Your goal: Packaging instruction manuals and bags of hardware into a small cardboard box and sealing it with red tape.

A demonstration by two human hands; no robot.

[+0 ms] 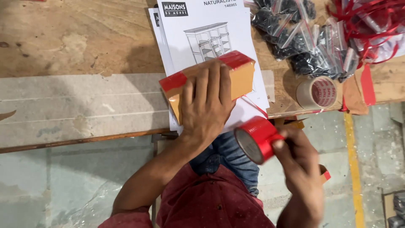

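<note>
Left hand (206,105) flat on taped box (236,74) at bench edge; right hand (297,156) grips red tape roll (257,139).

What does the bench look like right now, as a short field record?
left hand: pressing flat on small cardboard box
box: tan, red tape across both ends, lying on paper sheets
right hand: gripping red tape roll off the bench edge
tape strip: runs from roll to box
nearby: pale tape roll, bags of dark hardware
</note>
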